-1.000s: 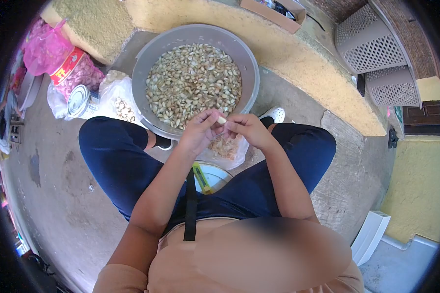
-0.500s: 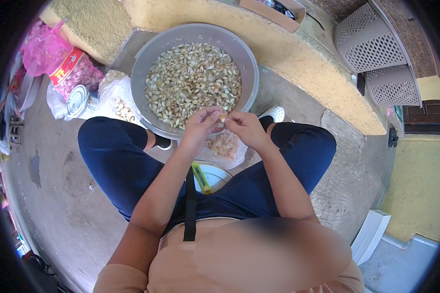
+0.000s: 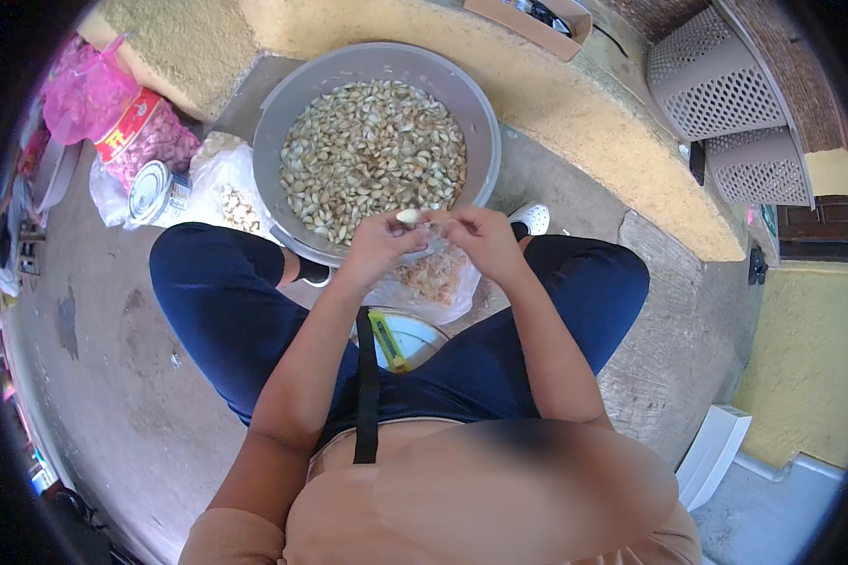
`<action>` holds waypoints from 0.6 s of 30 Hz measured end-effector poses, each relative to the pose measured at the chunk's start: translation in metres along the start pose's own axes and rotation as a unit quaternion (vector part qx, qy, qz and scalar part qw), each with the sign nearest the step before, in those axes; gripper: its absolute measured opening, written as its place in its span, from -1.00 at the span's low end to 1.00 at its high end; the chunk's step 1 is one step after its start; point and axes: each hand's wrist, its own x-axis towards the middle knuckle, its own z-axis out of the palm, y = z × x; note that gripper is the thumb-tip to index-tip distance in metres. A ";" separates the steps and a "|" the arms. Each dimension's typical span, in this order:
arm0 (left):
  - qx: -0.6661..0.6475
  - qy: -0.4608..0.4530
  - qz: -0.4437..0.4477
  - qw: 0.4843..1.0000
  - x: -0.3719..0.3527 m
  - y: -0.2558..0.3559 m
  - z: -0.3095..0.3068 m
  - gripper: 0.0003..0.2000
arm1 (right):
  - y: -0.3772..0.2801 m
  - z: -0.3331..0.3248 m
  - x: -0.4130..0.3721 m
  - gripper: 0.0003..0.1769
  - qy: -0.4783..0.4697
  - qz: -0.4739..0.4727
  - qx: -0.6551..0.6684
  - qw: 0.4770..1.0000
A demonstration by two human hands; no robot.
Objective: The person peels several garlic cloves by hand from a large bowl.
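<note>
Movement: since the earlier frame, left hand [image 3: 379, 247] and right hand [image 3: 485, 243] have been drawn slightly apart.
Tub: cloves [image 3: 372, 155] are held in a grey tub [image 3: 266, 132], seemingly set close for reach.
Left grip: one pale clove [image 3: 408, 217] is pinched at the fingertips, above the tub's near side.
Bag: peelings [image 3: 431, 280] are gathered in a clear bag [image 3: 465, 290] below, apparently to catch scraps.
Right grip: fingers are curled inward; whether anything is pinched cannot be told.

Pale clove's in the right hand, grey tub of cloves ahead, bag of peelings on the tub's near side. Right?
One slip: the pale clove is in the left hand, not the right hand; the head view shows it. Grey tub of cloves ahead, bag of peelings on its near side.
</note>
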 end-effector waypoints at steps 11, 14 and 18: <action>0.115 0.054 0.010 0.992 0.008 -0.010 0.000 -0.81 | 0.004 -0.006 -0.002 -0.77 -0.174 0.046 -0.162 0.970; 0.165 0.127 0.040 0.977 0.020 -0.012 -0.027 -0.78 | 0.017 -0.003 -0.002 -0.78 -0.179 0.037 -0.226 0.957; 0.045 0.243 0.058 0.967 0.016 0.021 -0.069 -0.78 | 0.039 -0.009 0.006 -0.77 -0.163 0.036 -0.264 0.950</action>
